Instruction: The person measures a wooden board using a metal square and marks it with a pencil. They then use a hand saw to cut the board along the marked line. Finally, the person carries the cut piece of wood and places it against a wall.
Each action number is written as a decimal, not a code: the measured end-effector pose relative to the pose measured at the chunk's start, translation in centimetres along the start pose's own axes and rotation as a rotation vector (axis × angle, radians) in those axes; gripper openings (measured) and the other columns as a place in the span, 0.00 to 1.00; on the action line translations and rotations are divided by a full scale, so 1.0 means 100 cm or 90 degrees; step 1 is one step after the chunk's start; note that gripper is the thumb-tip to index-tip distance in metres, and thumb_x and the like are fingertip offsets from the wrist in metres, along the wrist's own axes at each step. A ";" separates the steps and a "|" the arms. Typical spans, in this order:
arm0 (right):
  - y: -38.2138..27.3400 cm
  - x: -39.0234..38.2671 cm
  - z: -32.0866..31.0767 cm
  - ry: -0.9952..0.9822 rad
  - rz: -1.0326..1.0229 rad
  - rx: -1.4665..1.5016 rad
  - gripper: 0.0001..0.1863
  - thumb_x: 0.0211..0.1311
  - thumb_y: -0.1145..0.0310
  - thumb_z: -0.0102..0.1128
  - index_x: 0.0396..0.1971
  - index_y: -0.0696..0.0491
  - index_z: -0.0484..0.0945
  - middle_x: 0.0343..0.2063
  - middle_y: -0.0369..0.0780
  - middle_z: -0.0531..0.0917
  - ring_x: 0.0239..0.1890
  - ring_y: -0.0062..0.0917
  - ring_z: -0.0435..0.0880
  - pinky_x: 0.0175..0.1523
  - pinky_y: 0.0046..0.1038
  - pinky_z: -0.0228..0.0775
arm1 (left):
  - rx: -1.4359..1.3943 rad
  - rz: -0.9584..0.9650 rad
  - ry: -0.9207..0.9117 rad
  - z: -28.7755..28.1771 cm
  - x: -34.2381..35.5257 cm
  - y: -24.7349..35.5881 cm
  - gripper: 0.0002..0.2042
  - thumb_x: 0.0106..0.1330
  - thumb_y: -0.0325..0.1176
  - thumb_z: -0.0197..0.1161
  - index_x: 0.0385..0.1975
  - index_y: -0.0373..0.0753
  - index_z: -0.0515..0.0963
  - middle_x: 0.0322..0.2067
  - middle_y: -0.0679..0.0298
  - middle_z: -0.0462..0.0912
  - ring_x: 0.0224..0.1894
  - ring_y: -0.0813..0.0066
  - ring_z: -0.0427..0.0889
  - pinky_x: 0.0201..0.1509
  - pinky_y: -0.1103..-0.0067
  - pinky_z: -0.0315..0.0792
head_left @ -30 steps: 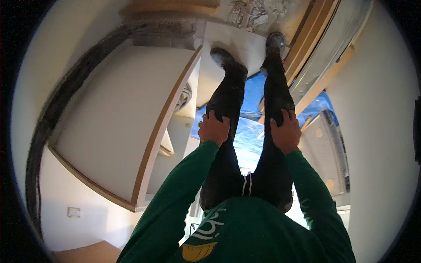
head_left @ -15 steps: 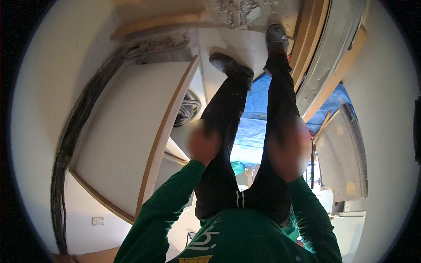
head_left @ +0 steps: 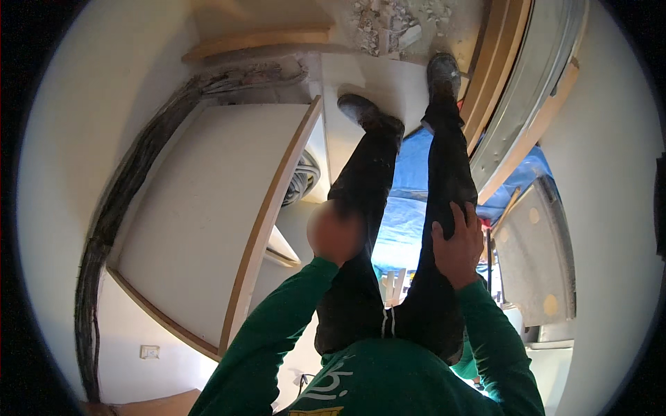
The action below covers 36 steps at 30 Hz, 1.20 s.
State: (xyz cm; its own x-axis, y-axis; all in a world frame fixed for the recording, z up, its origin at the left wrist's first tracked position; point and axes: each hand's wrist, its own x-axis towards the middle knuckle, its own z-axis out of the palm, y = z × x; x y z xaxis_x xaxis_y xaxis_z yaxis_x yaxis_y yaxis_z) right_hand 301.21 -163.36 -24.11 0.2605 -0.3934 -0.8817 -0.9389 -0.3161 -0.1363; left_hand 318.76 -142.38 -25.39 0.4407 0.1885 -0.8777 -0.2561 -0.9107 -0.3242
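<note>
My right hand rests on the right leg of my black trousers, fingers stretched out and apart, with nothing held. Over the left trouser leg is my left hand, blurred so that its fingers cannot be made out. Both arms wear green sleeves. Ahead, my dusty dark boots stand apart, the left boot on a pale board and the right boot slightly farther forward.
To the left is a large white panel with a wooden edge; a coil of grey cable or hose sits behind it. Broken rubble lies ahead. Rightward are a wooden frame, blue sheeting and a worn grey panel.
The view has shifted a little, so the surroundings sit slightly lower. Both hands stay by my legs; the right hand's fingers, blurred before, now show clearly.
</note>
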 end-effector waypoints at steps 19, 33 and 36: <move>-0.017 0.008 -0.001 0.025 -0.045 -0.175 0.37 0.61 0.50 0.70 0.66 0.56 0.79 0.61 0.58 0.80 0.62 0.56 0.80 0.67 0.54 0.73 | -0.229 -0.075 -0.061 0.049 -0.020 -0.018 0.39 0.67 0.59 0.61 0.70 0.34 0.71 0.61 0.40 0.79 0.60 0.37 0.81 0.63 0.48 0.77; -0.018 0.022 0.015 0.027 -0.025 -0.272 0.32 0.60 0.56 0.69 0.65 0.50 0.80 0.59 0.50 0.84 0.61 0.49 0.84 0.68 0.49 0.74 | -0.304 -0.079 0.033 0.056 -0.028 -0.032 0.32 0.64 0.55 0.65 0.60 0.36 0.77 0.56 0.45 0.82 0.58 0.41 0.84 0.58 0.45 0.80; -0.045 0.008 0.004 0.026 -0.007 -0.286 0.32 0.60 0.56 0.70 0.66 0.47 0.79 0.59 0.48 0.85 0.61 0.48 0.84 0.69 0.49 0.74 | -0.317 -0.066 -0.029 0.050 -0.027 -0.036 0.36 0.67 0.57 0.61 0.66 0.35 0.74 0.63 0.42 0.78 0.63 0.40 0.80 0.64 0.46 0.76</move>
State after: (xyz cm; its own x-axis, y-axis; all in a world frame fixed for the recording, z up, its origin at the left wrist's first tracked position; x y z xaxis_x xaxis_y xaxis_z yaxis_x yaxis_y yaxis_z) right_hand 305.58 -161.94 -24.35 0.2864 -0.4191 -0.8616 -0.7473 -0.6605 0.0729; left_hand 314.15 -137.74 -23.60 0.4015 0.2930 -0.8677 0.2332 -0.9489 -0.2125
